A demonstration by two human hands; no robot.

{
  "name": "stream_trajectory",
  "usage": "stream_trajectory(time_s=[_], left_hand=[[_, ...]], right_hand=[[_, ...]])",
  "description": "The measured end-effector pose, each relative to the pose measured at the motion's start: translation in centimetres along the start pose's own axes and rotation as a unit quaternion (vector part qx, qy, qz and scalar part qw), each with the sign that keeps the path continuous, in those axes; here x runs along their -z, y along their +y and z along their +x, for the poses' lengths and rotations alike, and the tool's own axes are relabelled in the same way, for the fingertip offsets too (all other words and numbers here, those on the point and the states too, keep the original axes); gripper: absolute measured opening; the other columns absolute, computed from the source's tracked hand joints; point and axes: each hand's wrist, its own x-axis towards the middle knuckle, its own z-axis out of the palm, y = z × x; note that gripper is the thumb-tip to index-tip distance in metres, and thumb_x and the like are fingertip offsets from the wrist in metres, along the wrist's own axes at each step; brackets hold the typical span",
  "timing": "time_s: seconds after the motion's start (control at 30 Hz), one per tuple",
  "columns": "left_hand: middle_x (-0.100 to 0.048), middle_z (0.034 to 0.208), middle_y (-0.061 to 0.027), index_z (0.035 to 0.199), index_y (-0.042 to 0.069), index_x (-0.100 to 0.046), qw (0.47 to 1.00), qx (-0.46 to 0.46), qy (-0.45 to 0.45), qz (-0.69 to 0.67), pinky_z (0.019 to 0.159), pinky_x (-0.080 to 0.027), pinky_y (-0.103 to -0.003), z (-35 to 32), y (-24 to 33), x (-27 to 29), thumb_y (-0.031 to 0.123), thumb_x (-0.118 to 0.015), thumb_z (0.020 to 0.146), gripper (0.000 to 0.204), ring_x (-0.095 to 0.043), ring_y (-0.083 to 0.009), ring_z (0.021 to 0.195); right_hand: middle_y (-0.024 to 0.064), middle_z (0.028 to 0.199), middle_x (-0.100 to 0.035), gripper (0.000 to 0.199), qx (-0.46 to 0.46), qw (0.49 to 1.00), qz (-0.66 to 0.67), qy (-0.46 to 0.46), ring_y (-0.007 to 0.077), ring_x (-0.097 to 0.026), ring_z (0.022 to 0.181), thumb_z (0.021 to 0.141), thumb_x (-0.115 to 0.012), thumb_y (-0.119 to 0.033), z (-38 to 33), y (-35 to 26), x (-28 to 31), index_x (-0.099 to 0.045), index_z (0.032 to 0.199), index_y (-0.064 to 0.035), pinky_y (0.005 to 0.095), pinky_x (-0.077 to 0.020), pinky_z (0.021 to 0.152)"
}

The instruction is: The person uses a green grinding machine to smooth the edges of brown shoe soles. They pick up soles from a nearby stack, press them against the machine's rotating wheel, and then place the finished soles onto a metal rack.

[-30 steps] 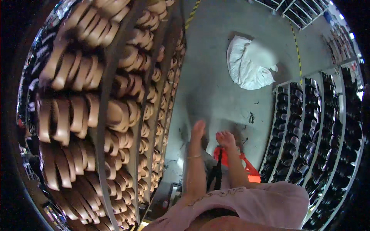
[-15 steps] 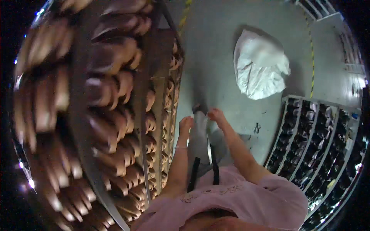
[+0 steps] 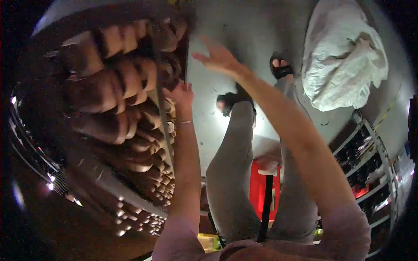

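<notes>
A: Grey concrete floor (image 3: 244, 56), worn and scuffed, seen from above; a tall rack (image 3: 161, 117) of brown shoe lasts (image 3: 109, 87) fills the left of the scene. Entry one?

B: Left hand (image 3: 183, 95). It is raised to the right edge of the rack, fingers touching or closing on the upright rail beside the nearest lasts. Whether it grips a last or only the frame cannot be told; blur hides the fingertips.

A: Entry two?

B: Right hand (image 3: 217, 57). Held out farther than the left, over bare floor, fingers spread apart, holding nothing.

A: Where do the lasts lie from each hand?

B: To the left of both. They sit in rows, long axes pointing out of the rack toward the right and near. The left hand is plainly the nearer, just at the rack's edge; the right hand stands well apart from it.

A: Other items?

B: White bulging sack (image 3: 344, 61) on the floor, far right. Dark shelving (image 3: 370, 165) with dark goods along the right. Red object (image 3: 263, 191) near, between the person's legs. Black sandals (image 3: 281, 67) on the feet.
</notes>
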Motion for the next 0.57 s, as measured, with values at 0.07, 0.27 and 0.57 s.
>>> stream_trajectory(time_s=[0.07, 0.27, 0.57], left_hand=[[-0.054, 0.118, -0.0088, 0.122, 0.01, -0.052, 0.991, -0.097, -0.086, 0.015, 0.1, -0.03, -0.044, -2.0, -2.5, -4.4, 0.068, -0.041, 0.083, 0.071, -0.047, -0.0243, 0.108], [-0.045, 0.131, -0.0185, 0.129, 0.013, -0.048, 0.99, -0.075, -0.035, 0.116, 0.095, -0.034, -0.058, -1.1, 1.7, -4.6, 0.077, -0.05, 0.068, 0.089, -0.043, -0.04, 0.117], [-0.023, 0.151, -0.0089, 0.141, 0.022, -0.033, 0.966, -0.176, -0.087, 0.166, 0.106, -0.02, -0.065, 1.2, 1.2, -10.1, 0.063, -0.057, 0.071, 0.085, -0.018, -0.034, 0.139]], right_hand=[[0.0207, 0.142, -0.04, 0.08, 0.049, 0.999, -0.013, -0.018, 0.035, -0.039, 0.131, 0.086, -0.06, -0.047, 3.7, -0.7, 1.5, -0.025, 0.145, -0.0052, 0.039, -0.0331, 0.107], [0.0226, 0.148, -0.025, 0.067, 0.113, 0.989, -0.091, -0.025, 0.0381, -0.026, 0.136, 0.093, -0.047, -0.046, 14.5, -2.9, -3.9, -0.028, 0.146, -0.0077, 0.0506, -0.0217, 0.113], [0.01, 0.157, -0.003, 0.084, -0.109, 0.967, -0.033, -0.228, 0.0333, -0.013, 0.141, 0.079, -0.065, -0.057, 22.1, -3.0, -3.5, -0.03, 0.147, -0.0218, 0.0477, -0.0244, 0.113]])
